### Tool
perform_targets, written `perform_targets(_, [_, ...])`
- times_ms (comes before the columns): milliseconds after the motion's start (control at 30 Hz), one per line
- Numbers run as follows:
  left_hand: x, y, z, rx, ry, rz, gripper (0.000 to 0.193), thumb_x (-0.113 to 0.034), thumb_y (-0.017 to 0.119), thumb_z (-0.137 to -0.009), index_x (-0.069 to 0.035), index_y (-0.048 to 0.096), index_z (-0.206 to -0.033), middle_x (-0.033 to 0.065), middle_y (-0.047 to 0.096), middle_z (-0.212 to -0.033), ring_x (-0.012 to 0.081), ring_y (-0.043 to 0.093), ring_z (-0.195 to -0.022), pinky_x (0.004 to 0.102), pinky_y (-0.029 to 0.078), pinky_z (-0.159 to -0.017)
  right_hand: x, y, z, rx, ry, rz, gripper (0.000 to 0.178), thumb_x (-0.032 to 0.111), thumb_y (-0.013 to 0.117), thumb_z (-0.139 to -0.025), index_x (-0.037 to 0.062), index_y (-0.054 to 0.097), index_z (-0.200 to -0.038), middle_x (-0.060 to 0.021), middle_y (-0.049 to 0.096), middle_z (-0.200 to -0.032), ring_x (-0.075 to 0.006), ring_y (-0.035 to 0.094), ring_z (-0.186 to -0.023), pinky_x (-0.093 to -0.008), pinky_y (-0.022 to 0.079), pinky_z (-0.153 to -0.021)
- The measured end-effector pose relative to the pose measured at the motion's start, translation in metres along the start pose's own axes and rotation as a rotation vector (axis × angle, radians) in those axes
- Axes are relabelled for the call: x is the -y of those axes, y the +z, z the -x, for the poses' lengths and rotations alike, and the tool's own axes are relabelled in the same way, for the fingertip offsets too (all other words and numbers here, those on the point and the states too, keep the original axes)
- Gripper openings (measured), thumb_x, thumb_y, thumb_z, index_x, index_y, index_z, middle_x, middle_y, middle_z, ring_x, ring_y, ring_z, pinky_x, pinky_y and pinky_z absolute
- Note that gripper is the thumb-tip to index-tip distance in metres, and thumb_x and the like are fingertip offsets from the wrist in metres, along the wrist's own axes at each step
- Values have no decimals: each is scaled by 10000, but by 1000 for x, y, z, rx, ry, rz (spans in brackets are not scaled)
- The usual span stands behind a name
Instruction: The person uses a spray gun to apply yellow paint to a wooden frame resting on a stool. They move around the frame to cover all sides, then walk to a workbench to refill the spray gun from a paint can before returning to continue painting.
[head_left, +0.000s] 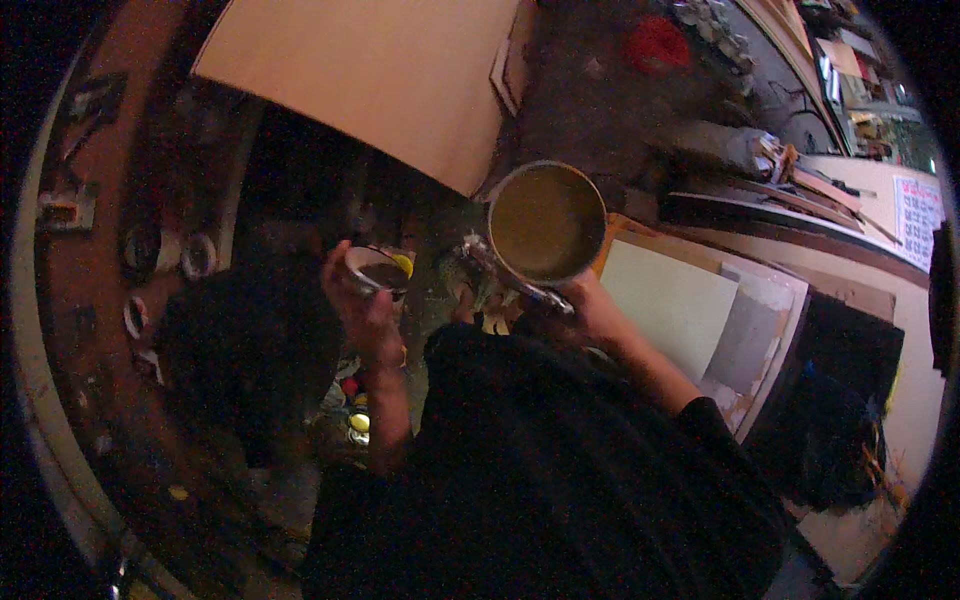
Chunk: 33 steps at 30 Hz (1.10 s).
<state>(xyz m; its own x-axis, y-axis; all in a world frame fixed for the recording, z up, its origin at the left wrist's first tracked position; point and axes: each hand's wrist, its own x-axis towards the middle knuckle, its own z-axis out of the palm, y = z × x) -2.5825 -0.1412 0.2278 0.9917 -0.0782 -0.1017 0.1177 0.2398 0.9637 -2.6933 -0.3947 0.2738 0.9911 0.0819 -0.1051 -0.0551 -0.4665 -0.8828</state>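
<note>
My left hand [365,318] is closed around a small cup-like thing with a pale rim [380,275]. Its inside looks dark, and a yellow patch shows on its right edge. To the right, my right hand [588,305] grips a larger round container [548,222] at its near side. I look down into this container and see a dull brown inside; whether that is a liquid or the bottom, I cannot tell. A shiny strip, perhaps a handle, runs along its lower left. The two vessels are apart, with dim floor between them.
A large pale wooden panel [370,75] reaches in from the top. Beside my right arm lie pale boards [670,295] and a black bag [835,390]. Something red [658,45] is on the floor ahead. Dark brown furniture [85,260] stands at the left.
</note>
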Motion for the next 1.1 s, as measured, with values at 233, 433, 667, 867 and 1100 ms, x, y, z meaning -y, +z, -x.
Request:
perform_targets(233, [-71, 33, -58, 157, 399, 68, 879, -513, 787, -789, -95, 312, -1399, 214, 514, -1314, 344, 522, -1221, 492, 435, -1052, 15, -22, -21, 38, -26, 41, 609, 124, 752, -641, 5, 567, -1208, -213, 620, -1126, -464, 616, -987, -510, 524, -809])
perform_targets(433, [-110, 92, -85, 277, 744, -41, 748, -396, 772, -855, -120, 368, -1420, 197, 449, -1404, 420, 454, -1324, 537, 403, -1105, 0, -43, -39, 20, -68, 93, 703, 128, 754, -638, 1, 526, -1291, -215, 611, -1174, -459, 617, -1009, -511, 534, -836])
perform_targets(667, [-131, 220, -101, 569, 949, -483, 664, -241, 892, -669, -104, 472, -1165, 237, 517, -1304, 330, 576, -1135, 416, 530, -909, -25, -120, -53, -74, -191, 80, 806, 113, 770, -648, 44, 475, -1395, -210, 616, -1206, -452, 629, -1030, -508, 539, -855])
perform_targets(867, [-121, 339, -124, 551, 963, -726, 609, -180, 865, -659, -80, 552, -1171, 209, 529, -1295, 316, 590, -1051, 396, 533, -859, -78, -210, -76, -85, -161, 132, 787, 119, 756, -692, 79, 451, -1417, -207, 621, -1203, -450, 634, -1018, -506, 541, -847])
perform_targets(1100, [-132, 499, -167, 548, 1100, -846, 509, -254, 773, -781, -55, 603, -1218, 179, 607, -1185, 312, 624, -1036, 375, 532, -840, -101, -326, -105, -225, -212, 113, 669, 105, 712, -731, 65, 486, -1358, -218, 636, -1141, -448, 637, -993, -519, 537, -823])
